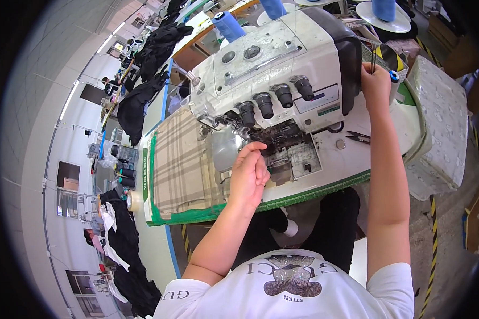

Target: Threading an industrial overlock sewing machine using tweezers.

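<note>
1. We locate the white-and-black metal overlock sewing machine (266, 64) on the white worktable (330, 173), directly in front of the seated person. Its front, with a row of four black ribbed tension dials (274, 98), faces the person. Its long axis runs left to right, rising toward the upper right; the row of dials follows this slope.

2. We find the left hand (252, 173) in front of the exposed, lint-covered dark metal mechanism (287, 142) below the dials. Its index finger points right and the other fingers curl toward the palm. We cannot tell whether it pinches anything or touches the mechanism.

3. We see the right hand (376, 85) beside the machine's black right end cover (348, 58), gripping a slim dark two-pronged tool (374, 57). The tool's long axis stands nearly upright in view, prongs pointing away from the person.

4. We note small dark metal snips (358, 137) lying left of the right forearm, long axis crosswise, dipping slightly to the right.

5. We observe a beige plaid sheet edged in green tape (178, 159) covering the table's left part, its stripes slanting.
</note>
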The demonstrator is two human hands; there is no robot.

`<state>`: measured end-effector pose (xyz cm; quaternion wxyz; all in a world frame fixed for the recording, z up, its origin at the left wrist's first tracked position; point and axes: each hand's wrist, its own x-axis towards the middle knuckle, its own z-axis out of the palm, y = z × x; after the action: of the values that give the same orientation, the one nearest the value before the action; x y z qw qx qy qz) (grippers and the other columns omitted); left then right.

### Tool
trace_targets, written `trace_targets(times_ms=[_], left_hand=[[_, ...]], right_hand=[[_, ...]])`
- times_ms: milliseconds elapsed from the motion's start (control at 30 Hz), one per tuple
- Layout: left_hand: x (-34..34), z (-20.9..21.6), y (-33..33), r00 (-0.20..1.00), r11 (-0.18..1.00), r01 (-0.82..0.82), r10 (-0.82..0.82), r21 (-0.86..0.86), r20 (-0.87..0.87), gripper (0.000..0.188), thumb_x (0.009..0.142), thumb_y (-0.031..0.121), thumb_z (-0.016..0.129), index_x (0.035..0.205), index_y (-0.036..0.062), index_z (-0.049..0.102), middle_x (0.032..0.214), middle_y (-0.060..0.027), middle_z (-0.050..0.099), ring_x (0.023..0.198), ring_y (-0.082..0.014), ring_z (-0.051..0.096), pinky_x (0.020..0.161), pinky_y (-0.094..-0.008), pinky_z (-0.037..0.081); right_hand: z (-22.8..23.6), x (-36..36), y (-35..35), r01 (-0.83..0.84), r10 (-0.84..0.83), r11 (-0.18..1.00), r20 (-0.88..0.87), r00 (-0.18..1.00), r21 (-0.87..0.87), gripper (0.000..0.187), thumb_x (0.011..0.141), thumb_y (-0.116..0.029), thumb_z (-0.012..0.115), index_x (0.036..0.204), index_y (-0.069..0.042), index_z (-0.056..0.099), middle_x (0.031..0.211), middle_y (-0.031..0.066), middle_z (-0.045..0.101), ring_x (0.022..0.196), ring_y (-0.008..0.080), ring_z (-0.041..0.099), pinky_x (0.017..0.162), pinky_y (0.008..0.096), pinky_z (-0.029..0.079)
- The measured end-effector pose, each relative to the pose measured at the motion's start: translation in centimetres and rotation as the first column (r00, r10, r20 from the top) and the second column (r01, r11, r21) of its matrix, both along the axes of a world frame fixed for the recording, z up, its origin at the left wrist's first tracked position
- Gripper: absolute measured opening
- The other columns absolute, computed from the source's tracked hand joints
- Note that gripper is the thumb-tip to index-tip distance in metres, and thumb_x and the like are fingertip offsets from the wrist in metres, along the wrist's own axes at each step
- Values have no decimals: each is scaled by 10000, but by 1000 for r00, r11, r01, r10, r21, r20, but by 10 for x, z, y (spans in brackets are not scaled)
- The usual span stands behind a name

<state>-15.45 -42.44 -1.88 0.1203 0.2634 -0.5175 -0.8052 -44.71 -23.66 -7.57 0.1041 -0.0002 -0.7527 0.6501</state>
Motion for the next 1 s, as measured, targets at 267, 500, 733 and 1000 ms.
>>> trace_targets(times_ms=[267,500,733,1000], left_hand=[[-2,-3,6,1000,993,-8,9,-114,4,149,984,70,450,1031,86,590,551,46,405,442,-38,292,472,-218,274],[-2,1,14,1000,967,11,-9,-254,10,175,967,28,432,992,61,602,562,43,411,460,-30,305,470,-214,270],[2,16,19,993,940,63,-93,-336,-75,181,971,13,429,962,35,609,544,36,424,446,-34,328,455,-216,283],[13,20,27,947,835,240,-312,-495,-69,220,956,8,419,983,20,637,577,39,476,473,-18,419,465,-193,319]], right_hand=[[-27,40,6,160,-127,976,-213,969,147,116,862,-76,700,956,-7,702,824,107,719,666,179,626,658,309,486],[-34,44,0,187,-184,982,-223,957,-5,79,880,-54,683,941,-2,683,787,89,698,661,138,579,647,289,463],[-45,44,0,209,-205,978,-183,961,2,88,895,-78,691,954,-14,680,745,46,669,637,95,523,602,265,427],[-29,41,-4,205,-213,977,-209,954,-59,75,876,-63,698,930,-12,685,761,74,675,646,130,555,631,285,453]])
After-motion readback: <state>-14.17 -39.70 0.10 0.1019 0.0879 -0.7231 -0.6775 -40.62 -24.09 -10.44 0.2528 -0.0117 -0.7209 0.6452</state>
